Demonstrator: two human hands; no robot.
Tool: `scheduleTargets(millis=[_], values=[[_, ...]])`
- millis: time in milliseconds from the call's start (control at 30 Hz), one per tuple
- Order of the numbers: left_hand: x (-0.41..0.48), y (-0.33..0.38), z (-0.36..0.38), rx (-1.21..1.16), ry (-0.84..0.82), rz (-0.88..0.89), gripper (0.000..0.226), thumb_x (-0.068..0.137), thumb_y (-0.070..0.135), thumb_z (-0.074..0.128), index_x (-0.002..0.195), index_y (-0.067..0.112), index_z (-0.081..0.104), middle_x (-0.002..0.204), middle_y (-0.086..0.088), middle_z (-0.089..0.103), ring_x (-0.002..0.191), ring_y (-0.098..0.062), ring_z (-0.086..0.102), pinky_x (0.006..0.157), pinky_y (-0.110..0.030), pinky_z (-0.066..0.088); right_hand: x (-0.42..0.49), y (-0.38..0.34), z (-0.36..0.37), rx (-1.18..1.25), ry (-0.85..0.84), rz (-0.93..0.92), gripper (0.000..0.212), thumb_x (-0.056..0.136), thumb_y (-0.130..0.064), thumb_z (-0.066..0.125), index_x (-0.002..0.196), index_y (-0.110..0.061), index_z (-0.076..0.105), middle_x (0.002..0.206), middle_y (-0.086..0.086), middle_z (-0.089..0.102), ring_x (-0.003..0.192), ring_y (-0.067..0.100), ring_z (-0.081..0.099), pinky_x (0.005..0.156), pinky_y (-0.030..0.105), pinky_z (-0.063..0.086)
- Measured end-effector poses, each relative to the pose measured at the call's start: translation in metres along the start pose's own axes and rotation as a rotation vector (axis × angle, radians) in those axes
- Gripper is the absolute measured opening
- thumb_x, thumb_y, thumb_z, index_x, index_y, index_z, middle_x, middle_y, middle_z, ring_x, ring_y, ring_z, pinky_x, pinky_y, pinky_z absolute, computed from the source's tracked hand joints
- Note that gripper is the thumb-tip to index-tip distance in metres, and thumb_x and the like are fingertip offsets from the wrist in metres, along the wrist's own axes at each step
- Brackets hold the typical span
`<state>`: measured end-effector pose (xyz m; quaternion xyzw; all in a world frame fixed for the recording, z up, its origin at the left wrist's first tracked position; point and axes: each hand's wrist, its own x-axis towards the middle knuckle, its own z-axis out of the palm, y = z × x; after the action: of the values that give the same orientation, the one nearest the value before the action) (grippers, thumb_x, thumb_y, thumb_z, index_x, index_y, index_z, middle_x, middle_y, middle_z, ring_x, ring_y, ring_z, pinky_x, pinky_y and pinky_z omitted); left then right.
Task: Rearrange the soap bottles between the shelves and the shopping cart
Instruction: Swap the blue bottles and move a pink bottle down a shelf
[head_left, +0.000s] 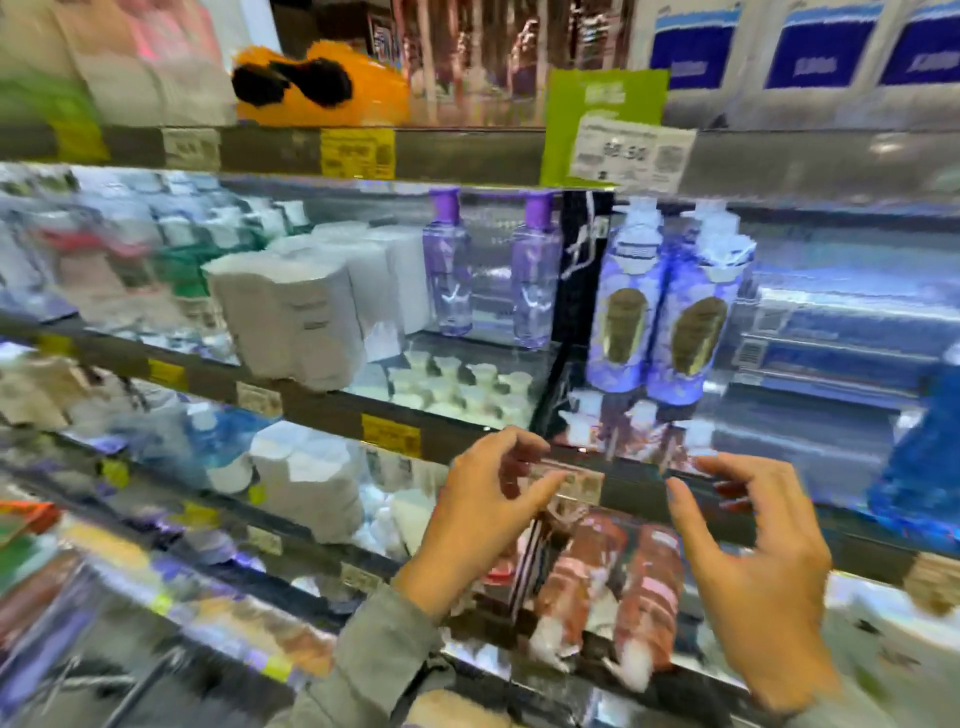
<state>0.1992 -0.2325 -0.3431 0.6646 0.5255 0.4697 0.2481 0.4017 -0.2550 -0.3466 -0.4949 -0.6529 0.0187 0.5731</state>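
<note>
Frame is motion-blurred, detail rough. L hand (488, 504) & R hand (758, 566) are both up in front of the shelf edge (639, 491), palms roughly facing each other w/ a gap btwn them. Fingers on both are loosely curled, thumbs out, nothing in either, i.e. released. L fingertips sit over the price tag (571, 480) on that edge; touching it or just in front, can't tell thru the blur. R hand is apart from the tag, lower and further right. Grey sleeve (374, 649) on the L arm.

Task items: blue soap bottles (621, 312), two of them, white pump tops, dark oval labels. They stand upright, side by side and touching, at the front of the mid shelf just above the hands. Neither hand touches them.

Left of those, past a dark divider: two purple-capped clear bottles (448, 265), upright, apart from each other. Below them a cluster of small white caps (457, 384). Further left, white packs (291, 317) at the shelf front.

Lower shelf, under and btwn the hands: two reddish-brown bottles (576, 577), side by side, white ends nearest the camera.

Up top: green sign (602, 130) w/ a white price card hangs on the upper shelf edge, above the blue pair. Orange-and-black item (322, 85) on the top shelf to the left. Blue bag (924, 467) at far right, mid height
</note>
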Motion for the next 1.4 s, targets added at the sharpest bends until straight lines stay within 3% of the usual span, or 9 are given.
scheduleTargets(millis=[200, 467, 667, 833, 900, 1033, 1133, 1267, 1400], values=[[-0.004, -0.024, -0.048, 0.014, -0.080, -0.017, 0.017, 0.083, 0.027, 0.070, 0.097, 0.029, 0.062, 0.096, 0.013, 0.063, 0.090, 0.003, 0.060, 0.083, -0.016, 0.049, -0.015, -0.037, 0.038, 0.031, -0.048, 0.031, 0.023, 0.083, -0.040, 0.053, 0.097, -0.022, 0.055, 0.089, -0.006, 0.049, 0.080, 0.013, 0.051, 0.077, 0.004, 0.036], [-0.011, -0.068, -0.064, -0.006, -0.059, -0.106, 0.017, 0.082, 0.025, 0.071, 0.097, 0.026, 0.063, 0.096, 0.012, 0.066, 0.090, 0.002, 0.061, 0.082, -0.016, 0.049, -0.026, -0.027, 0.068, 0.031, -0.242, 0.094, 0.018, 0.085, -0.018, 0.070, 0.097, -0.022, 0.058, 0.093, -0.011, 0.053, 0.088, 0.004, 0.053, 0.076, 0.013, 0.041], [-0.017, -0.101, -0.064, 0.080, -0.069, -0.224, 0.015, 0.082, 0.025, 0.071, 0.094, 0.026, 0.062, 0.092, 0.014, 0.064, 0.086, 0.002, 0.060, 0.072, -0.005, 0.041, -0.038, -0.014, 0.095, 0.114, -0.360, 0.096, 0.013, 0.084, -0.026, 0.062, 0.095, -0.030, 0.057, 0.094, -0.020, 0.056, 0.086, 0.003, 0.054, 0.075, 0.011, 0.040], [-0.023, -0.135, -0.060, 0.205, -0.136, -0.328, 0.020, 0.083, 0.018, 0.070, 0.095, 0.029, 0.057, 0.096, 0.010, 0.060, 0.089, -0.009, 0.060, 0.083, -0.028, 0.052, -0.049, 0.007, 0.114, 0.138, -0.562, 0.169, 0.016, 0.083, -0.030, 0.064, 0.098, -0.031, 0.056, 0.094, -0.019, 0.057, 0.089, 0.004, 0.054, 0.076, 0.014, 0.042], [-0.021, -0.144, -0.060, 0.237, -0.170, -0.377, 0.021, 0.085, 0.018, 0.068, 0.096, 0.029, 0.055, 0.098, 0.009, 0.058, 0.091, -0.012, 0.060, 0.086, -0.035, 0.053, -0.051, 0.018, 0.126, 0.060, -0.694, 0.212, 0.028, 0.084, -0.032, 0.069, 0.105, -0.033, 0.051, 0.100, -0.021, 0.053, 0.093, 0.000, 0.051, 0.082, 0.020, 0.043], [-0.011, -0.162, -0.060, 0.296, -0.257, -0.418, 0.021, 0.086, 0.018, 0.067, 0.102, 0.027, 0.056, 0.105, 0.006, 0.057, 0.094, -0.014, 0.059, 0.086, -0.038, 0.053, -0.048, 0.025, 0.153, -0.006, -0.851, 0.394, 0.065, 0.076, -0.031, 0.077, 0.127, -0.029, 0.037, 0.118, -0.009, 0.045, 0.111, 0.008, 0.041, 0.099, 0.023, 0.032], [0.003, -0.178, -0.063, 0.342, -0.307, -0.380, 0.028, 0.085, 0.016, 0.067, 0.109, 0.025, 0.056, 0.113, 0.004, 0.058, 0.098, -0.013, 0.057, 0.089, -0.037, 0.050, -0.036, 0.021, 0.171, 0.002, -0.961, 0.504, 0.058, 0.082, -0.026, 0.073, 0.131, -0.020, 0.041, 0.109, -0.009, 0.043, 0.102, 0.005, 0.041, 0.090, 0.016, 0.029], [0.013, -0.210, -0.072, 0.551, -0.510, -0.334, 0.041, 0.085, 0.017, 0.066, 0.122, 0.024, 0.050, 0.125, -0.001, 0.050, 0.112, -0.022, 0.051, 0.093, -0.042, 0.046, -0.035, 0.029, 0.195, 0.056, -0.937, 0.625, 0.058, 0.075, -0.029, 0.078, 0.117, -0.027, 0.039, 0.104, -0.011, 0.051, 0.098, 0.008, 0.050, 0.091, 0.020, 0.036], [0.020, -0.246, -0.078, 0.672, -0.686, -0.293, 0.051, 0.086, 0.015, 0.065, 0.130, 0.025, 0.042, 0.131, -0.004, 0.042, 0.115, -0.028, 0.049, 0.093, -0.043, 0.046, -0.045, 0.046, 0.219, 0.027, -0.877, 0.645, 0.049, 0.065, -0.045, 0.082, 0.103, -0.020, 0.066, 0.099, -0.004, 0.071, 0.094, 0.012, 0.065, 0.092, 0.037, 0.051]])
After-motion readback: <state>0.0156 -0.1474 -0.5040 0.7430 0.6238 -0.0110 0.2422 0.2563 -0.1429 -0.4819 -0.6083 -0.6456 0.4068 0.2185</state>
